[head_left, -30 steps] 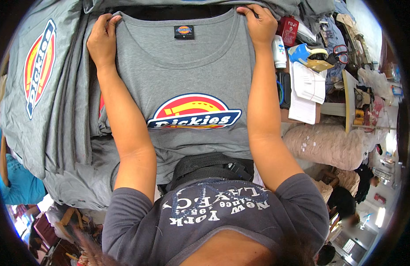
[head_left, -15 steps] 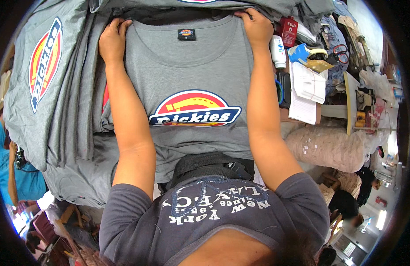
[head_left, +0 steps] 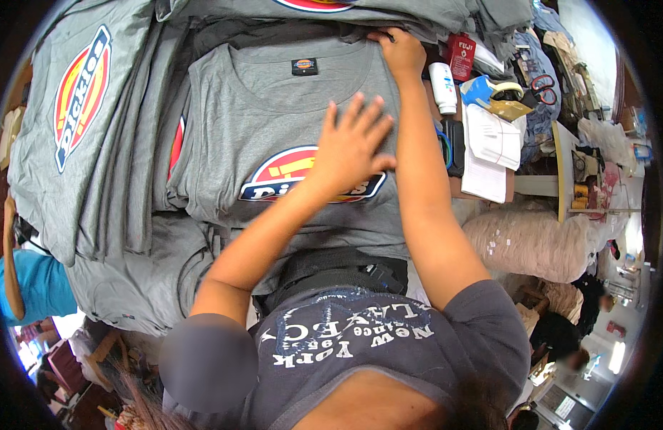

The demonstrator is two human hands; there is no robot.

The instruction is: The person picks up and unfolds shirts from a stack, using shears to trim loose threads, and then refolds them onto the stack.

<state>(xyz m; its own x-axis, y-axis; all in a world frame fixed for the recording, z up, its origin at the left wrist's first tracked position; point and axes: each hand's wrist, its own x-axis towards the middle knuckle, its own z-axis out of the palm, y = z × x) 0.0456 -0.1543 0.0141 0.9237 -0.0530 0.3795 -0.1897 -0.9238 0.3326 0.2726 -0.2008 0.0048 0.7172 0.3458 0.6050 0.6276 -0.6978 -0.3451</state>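
A grey T-shirt (head_left: 238,129) lies face up in front of me, with a wide round neckline, a black neck label (head_left: 304,67) and a red, yellow and blue printed chest badge (head_left: 281,166). Over the chest, just above and partly covering that badge, my left hand (head_left: 349,147) is open, fingers spread and palm down; whether it presses on the cloth I cannot tell. At the shirt's upper right shoulder my right hand (head_left: 401,54) has its fingers closed at the fabric edge. My left forearm crosses the lower part of the shirt.
Stacked grey shirts (head_left: 95,143) hang at the left, and more folded grey cloth (head_left: 138,279) lies below them. At the right are a white bottle (head_left: 443,87), a red packet (head_left: 462,56), tape rolls (head_left: 505,93), scissors (head_left: 544,87), papers (head_left: 489,143) and a wrapped bundle (head_left: 525,244).
My left hand has let go of the shirt's left shoulder and come down and right over the chest, opening. My right hand has shifted slightly down and left. The shirt's left shoulder now lies spread.
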